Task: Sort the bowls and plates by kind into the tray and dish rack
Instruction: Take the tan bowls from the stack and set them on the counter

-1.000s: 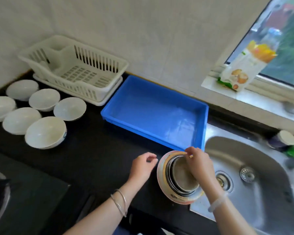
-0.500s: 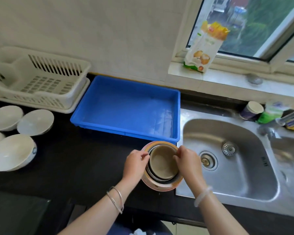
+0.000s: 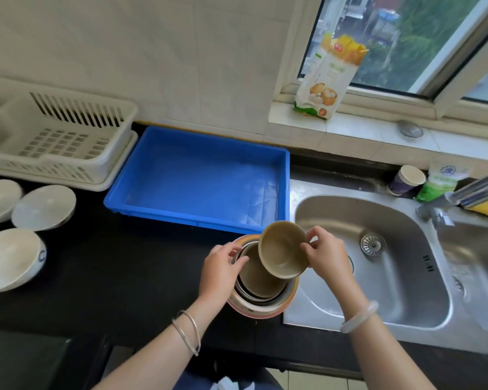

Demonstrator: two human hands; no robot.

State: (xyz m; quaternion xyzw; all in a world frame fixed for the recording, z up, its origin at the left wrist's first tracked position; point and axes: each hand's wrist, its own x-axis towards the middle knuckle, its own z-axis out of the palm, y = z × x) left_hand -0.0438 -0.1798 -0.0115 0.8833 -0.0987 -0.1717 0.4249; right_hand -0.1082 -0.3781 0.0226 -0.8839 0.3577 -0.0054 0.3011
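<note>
A stack of nested dishes (image 3: pixel 261 301) stands on the black counter by the sink: an orange-rimmed dish at the bottom, metal and tan ones inside. My right hand (image 3: pixel 326 254) grips a small tan bowl (image 3: pixel 282 250), lifted and tilted above the stack. My left hand (image 3: pixel 221 270) holds the stack's left rim. Behind the stack lies the blue tray (image 3: pixel 197 218) with nothing in it. The white dish rack (image 3: pixel 59 142) stands at the far left, also bare. Several white bowls (image 3: pixel 43 206) rest upside down on the counter at the left.
A steel sink (image 3: pixel 378 291) lies right of the stack, with a faucet (image 3: pixel 473 190) at its far right. A paper cup (image 3: pixel 406 180) and green pouch (image 3: pixel 437 181) stand behind the sink. A food bag (image 3: pixel 327 77) leans on the window sill.
My right hand has lifted the small tan bowl out of the stack and tilted it. My left hand has closed on the stack's rim. The view has shifted right.
</note>
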